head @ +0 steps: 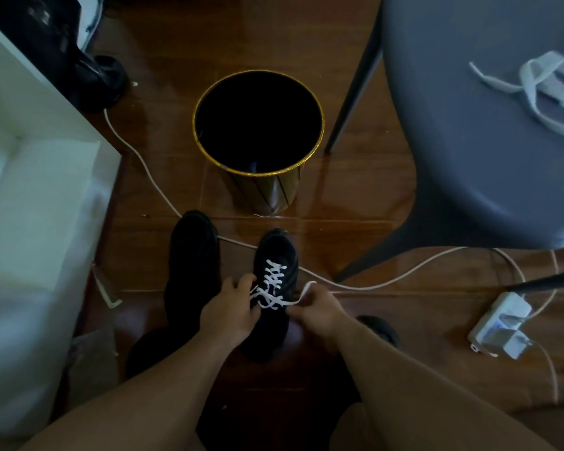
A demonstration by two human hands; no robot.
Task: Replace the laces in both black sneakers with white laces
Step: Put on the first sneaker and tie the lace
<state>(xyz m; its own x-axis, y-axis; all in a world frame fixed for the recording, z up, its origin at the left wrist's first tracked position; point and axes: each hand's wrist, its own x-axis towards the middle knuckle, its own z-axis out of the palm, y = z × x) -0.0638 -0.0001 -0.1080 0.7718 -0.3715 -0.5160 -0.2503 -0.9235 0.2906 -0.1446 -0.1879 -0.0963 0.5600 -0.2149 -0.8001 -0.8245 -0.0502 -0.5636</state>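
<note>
Glossy wood floor (355, 196); matt black sneaker (275, 252); shiny gold-rimmed bin (258, 187).

Single head-worn view, wide-angle, looking steeply down and forward over the person's own forearms. Floor (355, 196) fills most of the frame. Both hands, left hand (230, 312) and right hand (319, 310), sit low-centre, close to the lens. Bin (258, 177) lies ahead, chair (469, 157) upper right. Edges bend outward.

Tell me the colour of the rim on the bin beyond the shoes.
Gold: the bin's rim is a thin gold band around a black inside, seen clearly in the head view.
</note>
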